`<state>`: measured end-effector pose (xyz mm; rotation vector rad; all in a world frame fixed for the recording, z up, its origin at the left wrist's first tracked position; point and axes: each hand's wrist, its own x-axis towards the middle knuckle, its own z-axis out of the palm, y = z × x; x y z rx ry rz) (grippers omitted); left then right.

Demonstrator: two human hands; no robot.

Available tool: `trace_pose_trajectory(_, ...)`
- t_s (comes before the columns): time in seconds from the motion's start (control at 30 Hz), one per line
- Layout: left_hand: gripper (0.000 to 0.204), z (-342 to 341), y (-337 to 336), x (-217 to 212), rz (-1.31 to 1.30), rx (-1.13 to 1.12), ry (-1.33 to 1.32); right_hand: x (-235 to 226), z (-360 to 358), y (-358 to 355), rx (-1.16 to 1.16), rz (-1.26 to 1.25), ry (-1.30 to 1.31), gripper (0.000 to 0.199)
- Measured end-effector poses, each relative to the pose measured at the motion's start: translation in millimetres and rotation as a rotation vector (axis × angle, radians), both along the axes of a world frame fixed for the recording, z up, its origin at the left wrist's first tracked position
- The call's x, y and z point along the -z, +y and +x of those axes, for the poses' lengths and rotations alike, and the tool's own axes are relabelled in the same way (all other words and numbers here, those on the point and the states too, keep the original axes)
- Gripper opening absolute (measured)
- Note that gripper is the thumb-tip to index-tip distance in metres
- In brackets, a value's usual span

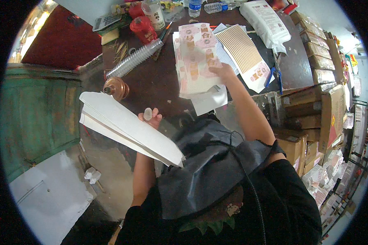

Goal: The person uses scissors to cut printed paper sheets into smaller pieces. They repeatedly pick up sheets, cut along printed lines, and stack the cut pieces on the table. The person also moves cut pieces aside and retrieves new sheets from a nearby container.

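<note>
My left hand [150, 117] grips a thick stack of white sheets [122, 126] that fans out to the left and right below the table edge; the thumb shows on top, wearing a pale finger cot. My right hand [224, 72] reaches forward onto the dark brown table [151, 77] and rests on the near right edge of a pile of pink and white printed sheets [196, 57]. Plain white paper [210, 100] sticks out beneath that pile. A dark apron covers my lap.
A sheet with tan stripes [243, 51], a white bag [265, 22], a sleeve of clear plastic cups [135, 59], red jars [143, 28], bottles, a calculator [106, 20] and a copper knob [112, 87] lie on the table. Cardboard boxes [315, 94] stack at right. A green cabinet [37, 114] stands at left.
</note>
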<state>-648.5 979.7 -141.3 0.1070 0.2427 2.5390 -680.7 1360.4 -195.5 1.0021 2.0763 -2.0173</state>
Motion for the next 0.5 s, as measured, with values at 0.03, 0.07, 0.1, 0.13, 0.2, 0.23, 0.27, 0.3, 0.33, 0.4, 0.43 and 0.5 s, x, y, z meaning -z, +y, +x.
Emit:
trace_pose_trajectory(0.03, 0.015, 0.3, 2.7, -0.6, 0.013, -0.004, 0.007, -1.5, 3.3, 6.9, 0.009, -0.222, 0.110, 0.060)
trace_pose_trajectory(0.07, 0.014, 1.3, 3.8, -0.7, 0.026, -0.013, 0.015, -11.3, 3.9, 7.7, 0.037, -0.363, 0.142, 0.055)
trace_pose_trajectory(0.1, 0.014, 2.0, 4.0, 0.2, 0.024, -0.006, 0.022, -22.2, 3.5, 11.0, 0.067, -0.504, 0.173, 0.049)
trace_pose_trajectory(0.13, 0.014, 2.1, 1.7, 1.2, 0.021, -0.001, 0.032, -39.4, 1.5, 9.9, 0.093, -0.646, 0.207, 0.044)
trace_pose_trajectory(0.2, 0.014, -1.2, -4.2, 6.8, 0.017, 0.032, 0.039, -59.0, 4.0, 1.0, 0.184, -0.647, 0.140, 0.040)
trace_pose_trajectory(0.23, 0.014, -3.6, -6.8, 16.9, 0.021, 0.061, 0.037, -56.1, 5.5, 3.2, 0.172, -0.667, 0.122, 0.040)
trace_pose_trajectory(0.27, 0.014, -5.7, -6.2, 19.7, 0.025, 0.087, 0.036, -48.7, 4.8, 6.2, 0.155, -0.687, 0.105, 0.039)
trace_pose_trajectory(0.3, 0.014, -5.8, -4.8, 22.8, 0.029, 0.079, 0.047, -36.6, 4.7, 5.7, 0.120, -0.539, 0.073, 0.039)
trace_pose_trajectory(0.33, 0.013, -5.8, -0.6, 22.5, 0.034, 0.072, 0.059, -14.6, 5.3, 5.9, 0.086, -0.390, 0.041, 0.040)
trace_pose_trajectory(0.4, 0.012, -9.4, 0.3, 26.5, 0.039, 0.082, 0.076, 7.5, 3.0, -3.9, 0.027, -0.027, -0.088, 0.043)
trace_pose_trajectory(0.43, 0.012, -14.0, 0.6, 35.0, 0.045, 0.110, 0.084, 21.6, 2.0, -8.5, 0.015, 0.025, -0.078, 0.042)
trace_pose_trajectory(0.5, 0.013, -22.8, -2.1, 59.7, 0.034, 0.115, 0.104, 26.0, -4.2, -23.3, -0.024, 0.134, -0.082, 0.041)
